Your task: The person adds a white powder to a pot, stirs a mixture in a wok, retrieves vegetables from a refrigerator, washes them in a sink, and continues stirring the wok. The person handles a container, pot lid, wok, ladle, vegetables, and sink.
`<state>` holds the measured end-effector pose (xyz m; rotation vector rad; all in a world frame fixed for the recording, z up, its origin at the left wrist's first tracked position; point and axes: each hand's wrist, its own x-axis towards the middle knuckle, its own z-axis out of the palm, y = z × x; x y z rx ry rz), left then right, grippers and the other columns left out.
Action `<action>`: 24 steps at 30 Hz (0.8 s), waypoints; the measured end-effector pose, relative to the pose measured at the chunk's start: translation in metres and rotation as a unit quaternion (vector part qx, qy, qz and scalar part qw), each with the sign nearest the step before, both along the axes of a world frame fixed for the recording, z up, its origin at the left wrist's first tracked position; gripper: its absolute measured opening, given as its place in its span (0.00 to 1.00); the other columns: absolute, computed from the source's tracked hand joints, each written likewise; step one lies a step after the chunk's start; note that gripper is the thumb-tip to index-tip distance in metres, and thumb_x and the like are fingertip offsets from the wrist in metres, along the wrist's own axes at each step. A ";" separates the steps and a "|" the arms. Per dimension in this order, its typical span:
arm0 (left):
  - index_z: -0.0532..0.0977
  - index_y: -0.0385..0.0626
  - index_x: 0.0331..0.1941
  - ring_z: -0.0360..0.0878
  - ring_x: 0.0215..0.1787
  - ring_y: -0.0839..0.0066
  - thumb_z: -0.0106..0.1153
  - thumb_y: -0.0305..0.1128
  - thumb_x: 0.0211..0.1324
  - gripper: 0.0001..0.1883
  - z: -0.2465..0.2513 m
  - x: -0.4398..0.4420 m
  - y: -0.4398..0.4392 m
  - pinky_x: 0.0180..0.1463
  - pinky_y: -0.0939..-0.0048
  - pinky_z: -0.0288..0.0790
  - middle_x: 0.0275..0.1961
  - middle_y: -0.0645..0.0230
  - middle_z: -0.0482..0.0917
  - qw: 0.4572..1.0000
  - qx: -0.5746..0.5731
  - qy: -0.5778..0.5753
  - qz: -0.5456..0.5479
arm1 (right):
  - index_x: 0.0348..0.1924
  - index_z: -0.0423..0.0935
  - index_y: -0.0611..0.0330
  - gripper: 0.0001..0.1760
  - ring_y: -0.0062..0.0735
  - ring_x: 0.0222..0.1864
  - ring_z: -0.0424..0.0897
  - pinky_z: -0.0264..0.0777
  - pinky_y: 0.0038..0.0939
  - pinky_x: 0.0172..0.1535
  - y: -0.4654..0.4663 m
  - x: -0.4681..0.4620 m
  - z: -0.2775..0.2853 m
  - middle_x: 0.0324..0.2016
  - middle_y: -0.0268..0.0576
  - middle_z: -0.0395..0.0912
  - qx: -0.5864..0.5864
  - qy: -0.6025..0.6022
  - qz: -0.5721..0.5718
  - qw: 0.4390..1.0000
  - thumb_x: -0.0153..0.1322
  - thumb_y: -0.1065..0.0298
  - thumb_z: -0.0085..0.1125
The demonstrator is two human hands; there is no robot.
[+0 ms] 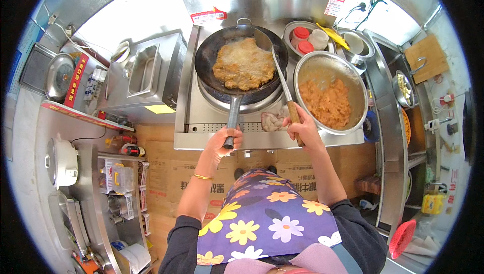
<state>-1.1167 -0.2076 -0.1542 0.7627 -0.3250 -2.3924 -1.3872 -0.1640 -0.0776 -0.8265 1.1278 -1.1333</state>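
My left hand is closed around the metal handle of a black wok on the stove. Battered, golden-brown food lies bubbling in oil inside it. In my right hand is the wooden handle of a metal ladle or wok spatula. Its head rests at the wok's upper right side, next to the food. Right of the wok, a large steel bowl holds an orange, wet mixture that looks like raw marinated meat. A crumpled cloth lies on the stove near my right hand.
Behind the bowl stands a steel basin with red-lidded jars. A yellow cloth or glove hangs over its edge. A steel fryer is at the left, and a sink unit at the right. Flattened cardboard covers the floor.
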 end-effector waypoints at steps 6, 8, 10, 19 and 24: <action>0.67 0.40 0.38 0.65 0.22 0.78 0.51 0.21 0.52 0.08 -0.017 -0.009 0.003 0.21 0.77 0.63 0.25 0.70 0.66 1.000 -0.005 0.008 0.025 | 0.64 0.58 0.66 0.42 0.20 0.17 0.67 0.62 0.19 0.20 0.004 0.002 0.006 0.29 0.43 0.73 -0.001 0.019 -0.003 1.000 0.53 0.84 0.46; 0.67 0.40 0.38 0.65 0.23 0.78 0.51 0.21 0.52 0.08 -0.020 -0.008 0.003 0.21 0.77 0.63 0.25 0.70 0.67 1.000 -0.008 0.011 0.024 | 0.64 0.58 0.66 0.42 0.20 0.18 0.67 0.62 0.19 0.20 0.006 0.002 0.007 0.29 0.43 0.73 -0.003 0.021 -0.006 1.000 0.53 0.84 0.46; 0.67 0.40 0.38 0.65 0.23 0.78 0.51 0.20 0.52 0.08 -0.023 -0.008 0.002 0.22 0.77 0.63 0.26 0.70 0.67 1.000 -0.011 0.021 0.013 | 0.64 0.58 0.66 0.42 0.20 0.18 0.67 0.62 0.19 0.20 0.008 0.003 0.007 0.29 0.43 0.73 -0.005 0.019 -0.009 1.000 0.53 0.84 0.46; 0.67 0.43 0.33 0.67 0.20 0.78 0.53 0.21 0.53 0.06 -0.031 -0.010 0.001 0.21 0.75 0.64 0.22 0.70 0.67 1.000 -0.010 0.009 0.020 | 0.64 0.58 0.66 0.42 0.20 0.17 0.67 0.62 0.18 0.19 0.010 0.004 0.007 0.29 0.44 0.73 -0.006 0.030 -0.008 1.000 0.54 0.84 0.46; 0.66 0.43 0.34 0.68 0.21 0.78 0.53 0.21 0.52 0.07 -0.035 -0.010 0.000 0.21 0.76 0.64 0.23 0.70 0.68 0.999 -0.015 0.021 0.022 | 0.64 0.58 0.66 0.41 0.20 0.17 0.67 0.62 0.19 0.19 0.010 0.007 0.005 0.29 0.44 0.73 -0.007 0.033 -0.011 0.999 0.54 0.84 0.46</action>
